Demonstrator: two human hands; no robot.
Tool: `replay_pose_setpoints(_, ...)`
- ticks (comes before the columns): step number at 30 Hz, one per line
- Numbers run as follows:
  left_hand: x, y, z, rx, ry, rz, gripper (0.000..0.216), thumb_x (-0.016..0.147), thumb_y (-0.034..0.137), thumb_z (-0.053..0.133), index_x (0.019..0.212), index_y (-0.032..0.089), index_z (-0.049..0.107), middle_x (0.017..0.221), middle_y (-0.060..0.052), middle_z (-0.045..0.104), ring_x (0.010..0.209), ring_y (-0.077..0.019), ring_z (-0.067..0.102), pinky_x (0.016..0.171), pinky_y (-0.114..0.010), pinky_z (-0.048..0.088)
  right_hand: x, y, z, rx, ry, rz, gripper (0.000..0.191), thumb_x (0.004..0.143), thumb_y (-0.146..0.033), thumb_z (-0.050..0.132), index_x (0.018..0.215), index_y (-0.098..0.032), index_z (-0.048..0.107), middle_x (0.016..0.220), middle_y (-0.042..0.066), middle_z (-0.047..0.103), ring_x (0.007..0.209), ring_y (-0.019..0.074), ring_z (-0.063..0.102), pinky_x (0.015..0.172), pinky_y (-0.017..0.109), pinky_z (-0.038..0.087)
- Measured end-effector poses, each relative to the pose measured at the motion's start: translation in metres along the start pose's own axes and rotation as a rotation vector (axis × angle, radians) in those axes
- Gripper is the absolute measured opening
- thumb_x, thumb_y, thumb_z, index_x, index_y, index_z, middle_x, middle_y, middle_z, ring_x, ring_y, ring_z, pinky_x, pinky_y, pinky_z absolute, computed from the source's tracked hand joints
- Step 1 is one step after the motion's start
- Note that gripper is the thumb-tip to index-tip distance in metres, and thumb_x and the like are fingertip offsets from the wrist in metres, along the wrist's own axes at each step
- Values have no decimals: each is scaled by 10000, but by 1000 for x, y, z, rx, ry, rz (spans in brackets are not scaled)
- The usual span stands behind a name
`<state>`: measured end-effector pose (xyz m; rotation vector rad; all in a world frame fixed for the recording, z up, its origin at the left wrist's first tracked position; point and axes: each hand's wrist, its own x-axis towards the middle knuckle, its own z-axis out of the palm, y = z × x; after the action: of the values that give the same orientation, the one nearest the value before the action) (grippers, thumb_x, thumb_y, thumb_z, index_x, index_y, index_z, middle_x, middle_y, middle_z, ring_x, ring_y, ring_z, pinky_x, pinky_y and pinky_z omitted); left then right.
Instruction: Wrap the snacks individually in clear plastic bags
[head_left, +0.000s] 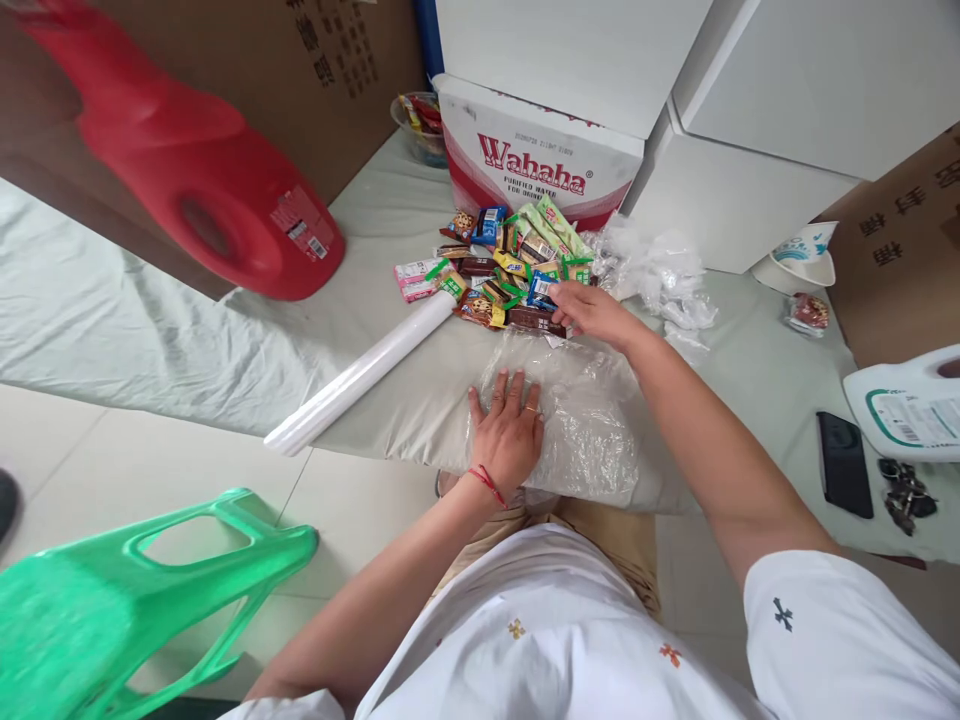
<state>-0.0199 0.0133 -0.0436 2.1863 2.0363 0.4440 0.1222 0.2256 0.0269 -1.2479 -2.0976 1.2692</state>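
A white roll (364, 373) slants up to piled snacks (510, 265) on a cloth (379, 215). The left hand (508, 437) lies flat, fingers extended, on a clear bag (589, 435). The right hand (589, 308), fingers curled, is at a blue packet (541, 289); whether it grips, I cannot tell.

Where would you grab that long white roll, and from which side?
Probably round its middle, left hand from above: the white roll is slim and lies flat, far end by the snacks, near end reaching the edge of the cloth.
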Motion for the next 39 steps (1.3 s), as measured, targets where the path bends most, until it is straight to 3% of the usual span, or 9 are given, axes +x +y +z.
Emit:
replay_pose_setpoints(6,-7,3,-3,-5,-82,-10,588,1054,387,371,1625,246,372,1697,-132,335,1589,-378,262,1208,-798,103,-60,25,-29,-190,-278,203,510,689,-466,849,1107,-196,732,814,8,718,704,174,627,666,277,478)
replay_pose_setpoints(9,-22,-2,-9,-22,-121,46,578,1054,395,385,1620,278,383,1698,-125,330,1591,-386,253,1197,-815,65,-68,46,-39,-185,-95,282,253,770,-345,709,938,-159,745,749,17,701,640,159,588,616,269,448)
replay_pose_setpoints(15,-22,-26,-24,-21,-128,27,559,1070,465,341,1610,332,397,1684,-107,365,1564,-365,326,1220,-778,18,-35,45,-37,-536,300,187,228,863,-216,582,976,-145,767,887,81,740,811,217,653,768,320,475)
replay_pose_setpoints(21,-9,-32,-17,42,-113,-59,589,1052,519,371,1604,316,414,1705,-98,328,1599,-432,186,1169,-843,33,18,7,5,-755,184,-84,557,904,-287,672,1442,-173,581,1393,178,578,1240,347,564,961,423,489)
replay_pose_setpoints(26,-10,-30,-15,47,-99,-72,618,1031,560,415,1605,331,411,1716,-86,307,1595,-462,163,1160,-854,27,33,5,1,-762,164,2,505,855,-294,726,1336,-163,646,1318,172,581,1115,341,604,923,431,502)
replay_pose_setpoints(30,-10,-32,-16,6,-94,-69,594,1048,527,377,1605,325,412,1716,-81,302,1603,-437,167,1176,-840,23,-12,-5,-17,-593,305,-73,500,866,-368,699,1326,-178,654,1208,139,624,1057,315,614,902,419,501)
replay_pose_setpoints(32,-10,-34,-16,-17,-96,-71,567,1070,470,321,1610,318,401,1712,-76,309,1609,-407,174,1194,-819,23,-50,-16,-11,-509,218,-101,465,872,-392,700,1294,-200,668,1131,110,642,986,282,628,873,399,503)
replay_pose_setpoints(36,-11,-38,-15,-65,-77,-86,569,1086,392,250,1642,295,321,1696,-83,339,1620,-342,184,1231,-769,9,-114,-23,37,-421,-52,-168,396,877,-331,715,1260,-237,683,1123,97,645,1034,266,620,917,383,506)
replay_pose_setpoints(39,-11,-39,-14,-95,-60,-105,574,1087,366,235,1654,290,279,1682,-86,366,1616,-311,213,1251,-738,13,-129,-13,71,-520,-145,-117,439,887,-289,718,1318,-225,663,1224,130,627,1150,299,582,969,418,501)
